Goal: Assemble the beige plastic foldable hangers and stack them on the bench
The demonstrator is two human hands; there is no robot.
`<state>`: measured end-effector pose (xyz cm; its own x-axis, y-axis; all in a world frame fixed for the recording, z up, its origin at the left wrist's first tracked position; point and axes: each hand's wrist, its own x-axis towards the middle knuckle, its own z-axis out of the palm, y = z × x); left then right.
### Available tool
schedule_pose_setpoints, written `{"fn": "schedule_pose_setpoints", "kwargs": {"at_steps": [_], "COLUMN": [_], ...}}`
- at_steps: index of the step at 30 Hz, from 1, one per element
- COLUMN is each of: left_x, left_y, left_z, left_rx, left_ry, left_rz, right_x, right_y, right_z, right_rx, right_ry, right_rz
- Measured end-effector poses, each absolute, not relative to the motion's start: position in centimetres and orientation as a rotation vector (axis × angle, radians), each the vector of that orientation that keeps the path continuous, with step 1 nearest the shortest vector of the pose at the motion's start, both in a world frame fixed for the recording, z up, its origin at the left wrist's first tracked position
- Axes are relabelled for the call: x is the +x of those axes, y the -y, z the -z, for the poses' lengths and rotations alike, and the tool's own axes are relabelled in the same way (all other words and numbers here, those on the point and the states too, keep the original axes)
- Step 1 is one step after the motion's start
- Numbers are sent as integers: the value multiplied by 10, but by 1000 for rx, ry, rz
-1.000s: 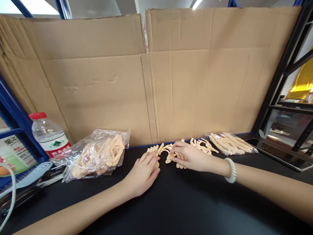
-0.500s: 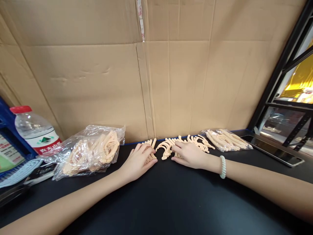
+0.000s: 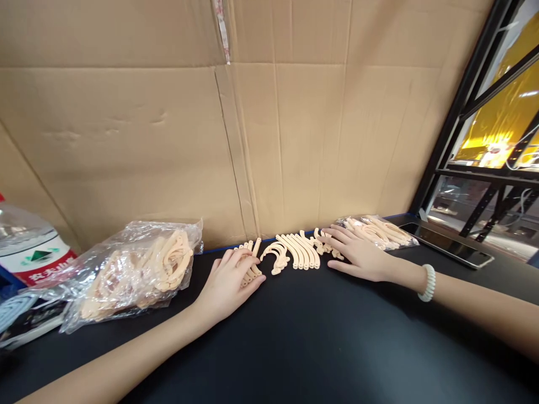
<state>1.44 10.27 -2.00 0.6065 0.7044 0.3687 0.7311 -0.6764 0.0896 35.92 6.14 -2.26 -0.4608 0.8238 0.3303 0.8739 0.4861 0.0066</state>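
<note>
My left hand point(image 3: 229, 278) rests over a row of beige curved plastic strips point(image 3: 256, 247), its fingers lying across them and the thumb apart at their near ends. To its right lie beige hook-shaped plastic pieces point(image 3: 279, 259), bunched together. Farther right is a neat fan of more curved strips point(image 3: 304, 252), with holes at their ends and no hand on them. My right hand point(image 3: 357, 255) is spread over a loose heap of small hooked beige pieces point(image 3: 319, 240), partly hiding it. A pale coiled band point(image 3: 428, 283) circles the right wrist.
A clear bag of beige parts point(image 3: 138, 269) lies left, beside a red-labelled water bottle point(image 3: 36, 247). Another bag of parts point(image 3: 385, 231) and a phone point(image 3: 448, 246) lie right. Cardboard point(image 3: 168, 140) stands behind the black table point(image 3: 286, 342); a black metal frame point(image 3: 446, 118) rises at right.
My right hand has moved right, off the fan of curved strips, and its fingers have spread. My left hand stays on its row. The view has shifted somewhat to the right.
</note>
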Motion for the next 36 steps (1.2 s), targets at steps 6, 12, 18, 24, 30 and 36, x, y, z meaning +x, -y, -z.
{"fn": "schedule_pose_setpoints", "kwargs": {"at_steps": [6, 12, 18, 24, 30, 36], "left_x": [15, 14, 11, -2, -9, 3], "left_y": [-102, -102, -97, -84, -60, -34], "left_z": [19, 20, 16, 16, 19, 15], "left_rx": [-2753, -2745, -2700, -2675, -2885, -3123], "left_ry": [1192, 1107, 1012, 1140, 1012, 553], "left_rz": [622, 696, 926, 1245, 954, 735], "right_x": [366, 358, 348, 322, 287, 269], "right_y": [-73, -82, -72, -43, -12, 4], "right_z": [37, 36, 29, 22, 27, 23], "right_rx": [-1605, -1578, -1390, -945, -778, -707], "right_ry": [2467, 2433, 2233, 2289, 2472, 2672], "right_rz": [8, -5, 345, 339, 106, -26]}}
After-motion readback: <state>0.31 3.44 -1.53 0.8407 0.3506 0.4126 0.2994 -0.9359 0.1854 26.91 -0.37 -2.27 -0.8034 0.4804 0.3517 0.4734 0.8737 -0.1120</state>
